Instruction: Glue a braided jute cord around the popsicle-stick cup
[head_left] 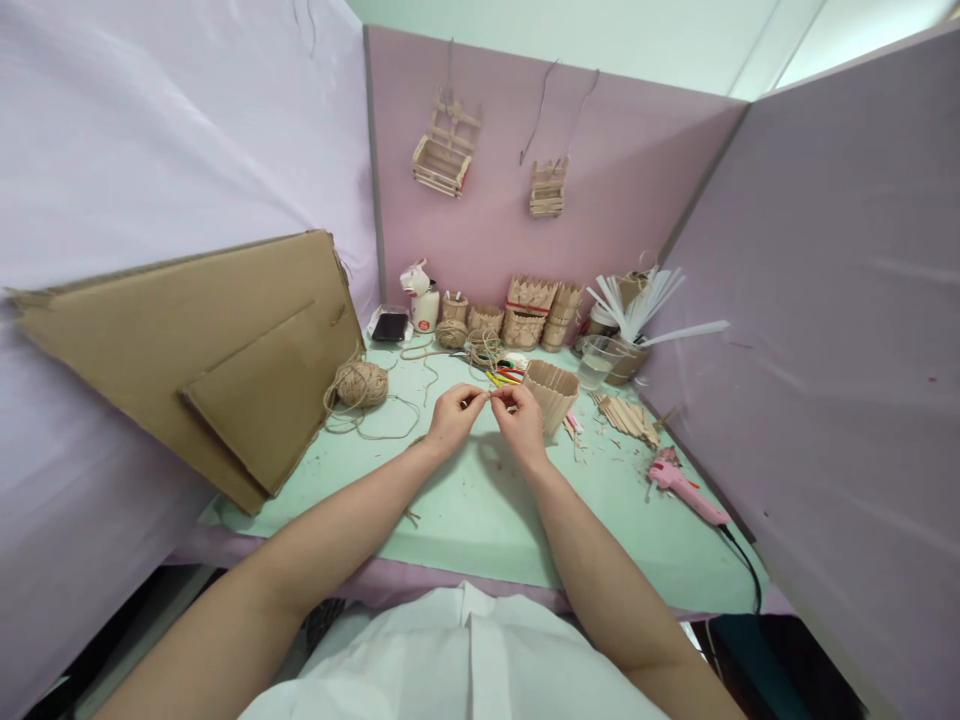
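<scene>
White strips [637, 305] stand in a pot [628, 368]; left hand [454, 417] and right hand [520, 422] pinch something tiny [490, 394]

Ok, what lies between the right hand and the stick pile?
In the head view, the slatted cup stands nearest the right hand, then a pink item and scraps before the stick pile.

From mid-view, we see cardboard [187, 345] propped at nine o'clock, a white animal figure [414, 280] between ten and eleven, small wooden seats [547, 200] hanging around twelve, and a pink glue gun [686, 489] at four.
</scene>
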